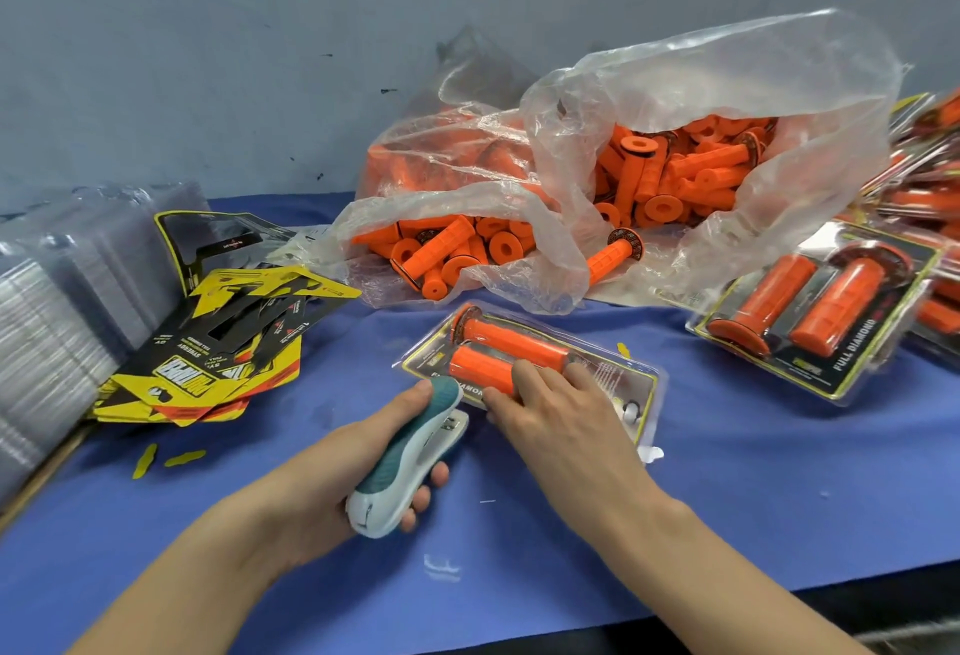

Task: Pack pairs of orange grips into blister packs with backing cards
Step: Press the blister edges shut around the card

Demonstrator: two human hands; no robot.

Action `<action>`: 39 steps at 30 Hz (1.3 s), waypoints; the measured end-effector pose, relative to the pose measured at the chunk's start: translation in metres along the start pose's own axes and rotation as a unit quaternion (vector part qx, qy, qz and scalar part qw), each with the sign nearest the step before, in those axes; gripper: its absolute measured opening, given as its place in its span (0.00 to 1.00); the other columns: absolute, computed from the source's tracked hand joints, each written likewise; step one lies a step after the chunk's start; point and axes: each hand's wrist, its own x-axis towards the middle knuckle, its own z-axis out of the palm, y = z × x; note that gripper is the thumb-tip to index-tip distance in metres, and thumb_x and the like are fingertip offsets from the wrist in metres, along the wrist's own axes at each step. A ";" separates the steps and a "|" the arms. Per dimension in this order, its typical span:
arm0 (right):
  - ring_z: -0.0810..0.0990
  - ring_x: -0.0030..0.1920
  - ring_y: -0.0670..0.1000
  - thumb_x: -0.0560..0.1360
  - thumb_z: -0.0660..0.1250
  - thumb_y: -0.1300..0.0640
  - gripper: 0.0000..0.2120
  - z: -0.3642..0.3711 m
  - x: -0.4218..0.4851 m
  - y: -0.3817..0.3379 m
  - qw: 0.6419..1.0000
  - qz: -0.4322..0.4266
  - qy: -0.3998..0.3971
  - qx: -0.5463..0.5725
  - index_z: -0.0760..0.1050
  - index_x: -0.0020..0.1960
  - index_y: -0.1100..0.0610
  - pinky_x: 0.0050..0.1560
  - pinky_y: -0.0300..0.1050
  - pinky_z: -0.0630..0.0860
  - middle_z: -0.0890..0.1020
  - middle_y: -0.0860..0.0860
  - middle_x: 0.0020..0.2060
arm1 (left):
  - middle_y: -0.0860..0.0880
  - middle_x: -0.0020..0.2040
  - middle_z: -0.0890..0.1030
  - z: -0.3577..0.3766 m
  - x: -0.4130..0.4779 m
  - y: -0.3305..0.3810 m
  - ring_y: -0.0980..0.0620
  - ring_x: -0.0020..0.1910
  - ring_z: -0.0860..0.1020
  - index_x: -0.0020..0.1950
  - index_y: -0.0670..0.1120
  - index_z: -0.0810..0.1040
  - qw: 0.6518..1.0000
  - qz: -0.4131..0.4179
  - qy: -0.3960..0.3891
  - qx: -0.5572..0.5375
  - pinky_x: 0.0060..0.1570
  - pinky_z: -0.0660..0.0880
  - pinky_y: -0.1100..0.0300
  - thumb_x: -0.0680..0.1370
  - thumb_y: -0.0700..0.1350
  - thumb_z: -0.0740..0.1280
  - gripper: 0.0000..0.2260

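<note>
Two orange grips [511, 342] lie side by side in a clear, card-backed blister pack [631, 387] that rests flat on the blue-covered bench [753, 488], near the middle of the scene. The right hand [563, 426] lies palm down on the near end of that pack, its fingers [524, 379] fairly straight and a little apart, their tips on the nearer grip's bubble. The left hand [327, 488] grips a teal and white stapler [408, 457], thumb on top and the other fingers curled underneath, with the stapler's nose at the pack's near left edge, just left of the right hand. Behind the pack, a large clear plastic bag [701, 83] sags open on the far side of the bench, full of loose orange grips. To the left, a loose pile of yellow and black backing cards [208, 368] lies beside a stack of empty clear blisters [52, 322] at the left edge. On the right, filled packs [815, 311] lie overlapping, the nearest showing two grips.
</note>
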 end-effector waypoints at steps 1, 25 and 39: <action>0.75 0.36 0.53 0.73 0.68 0.60 0.06 0.000 0.000 0.000 1.000 -0.008 0.004 -0.004 0.75 0.43 0.49 0.40 0.47 0.67 0.74 0.49 0.38 | 0.41 0.41 0.79 0.000 0.002 0.000 0.47 0.33 0.76 0.58 0.45 0.82 1.000 0.002 0.005 0.000 0.29 0.75 0.58 0.71 0.66 0.68 0.28; 0.75 0.32 0.50 0.72 0.51 0.61 0.21 -0.003 -0.002 0.003 0.998 -0.037 0.044 -0.032 0.81 0.51 0.47 0.38 0.45 0.69 0.75 0.47 0.35 | 0.41 0.42 0.81 0.014 0.021 0.012 0.48 0.32 0.77 0.56 0.45 0.83 1.000 0.009 -0.003 0.010 0.30 0.75 0.60 0.75 0.65 0.65 0.25; 0.76 0.34 0.49 0.74 0.56 0.58 0.15 0.002 -0.005 0.009 0.997 -0.055 0.043 -0.017 0.80 0.47 0.47 0.40 0.45 0.70 0.75 0.45 0.36 | 0.41 0.39 0.81 0.017 0.031 0.005 0.47 0.32 0.78 0.56 0.39 0.81 0.999 0.011 0.034 -0.006 0.30 0.78 0.59 0.73 0.62 0.68 0.26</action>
